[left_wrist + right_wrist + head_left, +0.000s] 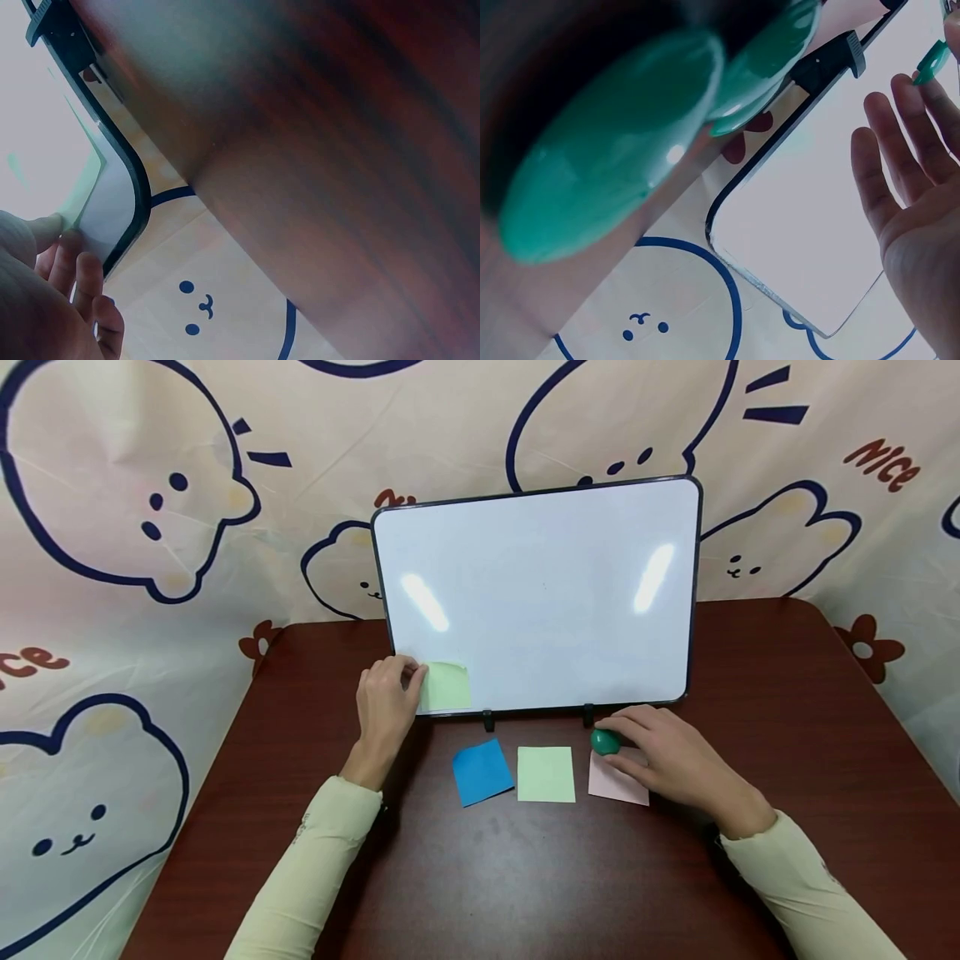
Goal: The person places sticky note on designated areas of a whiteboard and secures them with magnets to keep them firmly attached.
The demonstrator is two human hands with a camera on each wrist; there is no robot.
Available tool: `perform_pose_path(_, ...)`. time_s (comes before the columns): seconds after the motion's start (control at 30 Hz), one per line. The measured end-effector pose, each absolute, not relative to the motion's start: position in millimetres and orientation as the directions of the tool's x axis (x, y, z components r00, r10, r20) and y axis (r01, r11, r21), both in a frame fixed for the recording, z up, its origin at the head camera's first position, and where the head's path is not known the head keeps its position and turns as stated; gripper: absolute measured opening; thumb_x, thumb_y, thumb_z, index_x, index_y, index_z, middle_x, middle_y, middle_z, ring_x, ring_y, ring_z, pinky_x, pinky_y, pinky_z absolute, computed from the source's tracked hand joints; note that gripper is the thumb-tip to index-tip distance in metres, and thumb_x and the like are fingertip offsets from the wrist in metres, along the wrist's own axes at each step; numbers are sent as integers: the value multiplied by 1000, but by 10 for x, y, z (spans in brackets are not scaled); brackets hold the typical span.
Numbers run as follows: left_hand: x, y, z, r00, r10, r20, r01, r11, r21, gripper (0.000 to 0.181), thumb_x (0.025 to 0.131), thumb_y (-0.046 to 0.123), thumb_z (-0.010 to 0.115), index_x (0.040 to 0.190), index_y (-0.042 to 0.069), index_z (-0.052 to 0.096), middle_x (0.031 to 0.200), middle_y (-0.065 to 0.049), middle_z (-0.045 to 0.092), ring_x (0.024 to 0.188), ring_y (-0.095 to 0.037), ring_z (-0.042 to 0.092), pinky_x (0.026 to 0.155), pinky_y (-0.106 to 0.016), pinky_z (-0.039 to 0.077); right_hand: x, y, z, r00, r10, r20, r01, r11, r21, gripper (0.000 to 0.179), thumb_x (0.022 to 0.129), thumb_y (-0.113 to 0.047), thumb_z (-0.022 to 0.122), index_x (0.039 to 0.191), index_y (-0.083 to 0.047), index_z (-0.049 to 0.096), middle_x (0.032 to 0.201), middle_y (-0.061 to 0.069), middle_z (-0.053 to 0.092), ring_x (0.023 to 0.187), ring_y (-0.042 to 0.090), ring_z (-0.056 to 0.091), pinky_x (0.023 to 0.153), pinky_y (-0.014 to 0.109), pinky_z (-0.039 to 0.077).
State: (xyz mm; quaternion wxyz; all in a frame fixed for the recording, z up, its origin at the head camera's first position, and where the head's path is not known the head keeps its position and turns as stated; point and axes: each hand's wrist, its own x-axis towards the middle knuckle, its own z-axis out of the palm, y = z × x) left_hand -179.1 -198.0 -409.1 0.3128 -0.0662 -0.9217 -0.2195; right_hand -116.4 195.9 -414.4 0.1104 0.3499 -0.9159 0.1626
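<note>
A light green sticky note lies against the lower left corner of the whiteboard. My left hand pinches its left edge between thumb and fingertip, and the left wrist view has the note's corner right at those fingertips. Below the board's lower right part, my right hand holds a round glossy green magnet in its fingertips. That hand and the magnet partly cover a pink sticky note on the table. In the right wrist view the magnet sits at the fingertips, other fingers extended.
On the dark wooden table lie a blue sticky note and another light green note. Black clips hold the board's lower edge. Large glossy green shapes fill the right wrist view's foreground. A cartoon-print cloth hangs behind.
</note>
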Motion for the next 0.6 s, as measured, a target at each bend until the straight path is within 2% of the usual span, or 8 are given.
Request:
perform_pose_path(0.33, -1759, -1990, -4114, -807, -29, 589, 245, 892, 379, 20, 92, 22, 73, 94, 2, 71, 89, -15, 73, 80, -29, 65, 69, -40, 46, -1169, 1835, -4131, -730, -610, 308, -681, 691, -243, 44, 85, -34, 78, 124, -18, 66, 120, -1, 65, 111, 19, 61, 92, 40, 51)
perform_pose_path(0.6, -1799, -2002, -4113, -810, -19, 586, 269, 876, 400, 21, 92, 23, 73, 94, 2, 71, 87, -15, 72, 79, -29, 65, 69, -40, 46, -1180, 1713, -4130, -712, -636, 298, -699, 681, -218, 44, 87, -35, 77, 124, -17, 65, 120, -2, 65, 110, 17, 60, 90, 39, 51)
